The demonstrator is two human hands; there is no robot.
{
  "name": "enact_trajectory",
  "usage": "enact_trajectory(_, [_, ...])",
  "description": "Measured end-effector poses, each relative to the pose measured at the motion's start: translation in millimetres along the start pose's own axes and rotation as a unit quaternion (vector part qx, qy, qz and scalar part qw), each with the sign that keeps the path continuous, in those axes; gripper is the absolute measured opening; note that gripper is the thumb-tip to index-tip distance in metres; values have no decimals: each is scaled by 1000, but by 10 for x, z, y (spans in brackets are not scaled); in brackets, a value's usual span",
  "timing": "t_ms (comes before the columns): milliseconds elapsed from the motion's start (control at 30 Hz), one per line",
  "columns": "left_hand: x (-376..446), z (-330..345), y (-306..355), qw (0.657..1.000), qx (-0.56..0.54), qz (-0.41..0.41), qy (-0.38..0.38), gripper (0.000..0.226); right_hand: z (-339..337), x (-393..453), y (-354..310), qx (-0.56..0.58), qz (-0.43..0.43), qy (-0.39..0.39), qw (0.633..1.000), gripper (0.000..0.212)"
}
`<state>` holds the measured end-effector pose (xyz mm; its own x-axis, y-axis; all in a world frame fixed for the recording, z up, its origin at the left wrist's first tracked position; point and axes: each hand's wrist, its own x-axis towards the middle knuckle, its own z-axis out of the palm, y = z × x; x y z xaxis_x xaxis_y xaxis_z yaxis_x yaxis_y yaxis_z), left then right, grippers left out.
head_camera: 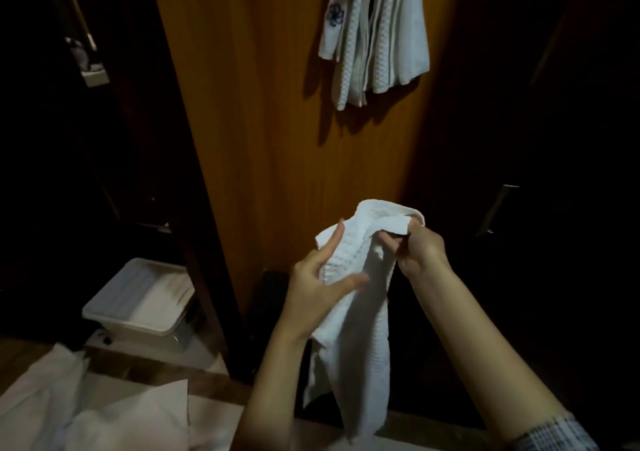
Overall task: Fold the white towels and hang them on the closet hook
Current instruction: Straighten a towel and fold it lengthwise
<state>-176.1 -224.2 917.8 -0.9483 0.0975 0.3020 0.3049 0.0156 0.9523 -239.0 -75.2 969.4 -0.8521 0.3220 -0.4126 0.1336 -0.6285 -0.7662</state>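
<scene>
I hold a white waffle-weave towel (353,329) in the air in front of the wooden closet panel (270,131). My left hand (320,286) has its fingers spread against the towel's left side, thumb and forefinger around a fold. My right hand (420,251) pinches the towel's upper edge, which drapes over its knuckles. The rest of the towel hangs down loosely between my forearms. Several white towels (375,31) hang high on the panel; the hook itself is out of view above the frame.
A lidded white plastic box (138,301) stands on the floor at the left, beside the panel. Light bedding or cloth (86,412) lies at the bottom left. A dark closet door with a metal handle (497,208) is on the right. A dark opening lies to the left.
</scene>
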Motion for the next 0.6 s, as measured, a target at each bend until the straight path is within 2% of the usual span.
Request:
enact_trajectory(67, [-35, -83, -85, 998, 49, -12, -39, 100, 95, -60, 13, 39, 14, 3, 999, 32])
enact_trajectory(133, [-62, -154, -159, 993, 108, -20, -45, 116, 174, -110, -1, 84, 27, 5, 996, 30])
enact_trajectory(267, [-72, -276, -306, 988, 154, -9, 9, 107, 332, -178, -30, 116, 48, -3, 992, 17])
enact_trajectory(367, [-60, -332, -361, 987, 151, -10, 52, 101, 420, -205, 24, 108, 45, -9, 993, 28])
enact_trajectory(467, [-74, -389, -394, 991, 83, -3, 100, 92, 444, -224, 150, 119, 51, -15, 991, 31])
enact_trajectory(600, [-110, -543, -456, 985, 70, 13, 155, 86, 355, -245, 335, 109, 97, -95, 985, 36])
